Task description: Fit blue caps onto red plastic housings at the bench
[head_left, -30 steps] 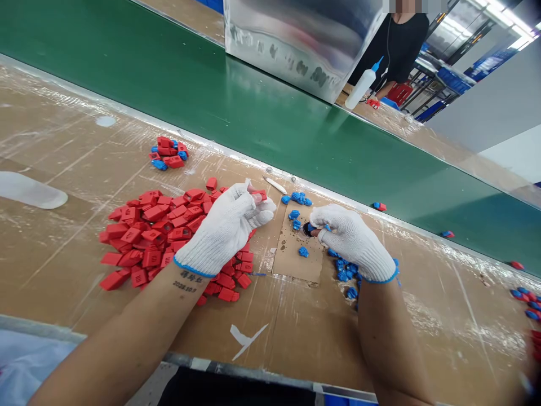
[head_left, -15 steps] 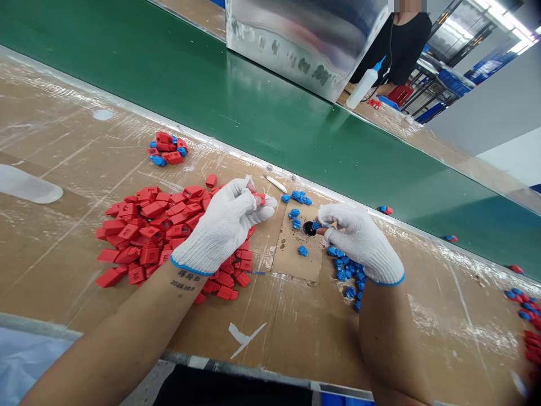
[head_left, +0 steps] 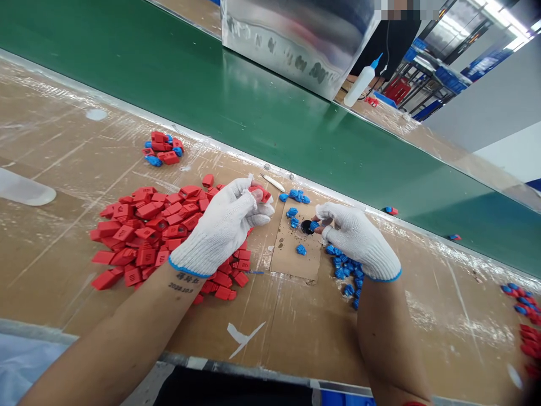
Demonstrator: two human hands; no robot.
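My left hand [head_left: 234, 217], in a white glove with bare fingertips, pinches a red plastic piece [head_left: 262, 193] above the right side of a heap of red plastic pieces [head_left: 147, 225]. My right hand [head_left: 353, 237], gloved the same way, grips a small blue plastic piece [head_left: 313, 225] between thumb and finger. That blue piece is at a small round black dish [head_left: 306, 227] on a stained cardboard sheet [head_left: 291, 265]; whether it touches the dish I cannot tell. Several loose blue pieces [head_left: 301, 249] lie on the cardboard, and a pile of blue pieces [head_left: 344, 268] sits under my right hand.
A green conveyor belt [head_left: 177, 96] runs across behind the table, with red-and-blue pieces [head_left: 391, 211] on its near edge. A mixed cluster [head_left: 163, 148] lies at the back left. Beyond the belt are a metal box [head_left: 291, 51], a white bottle [head_left: 359, 84] and a person in black.
The red piece in my left hand has turned and shows more of itself. My right hand has stayed at the black dish with the blue piece. The whole view has shifted slightly.
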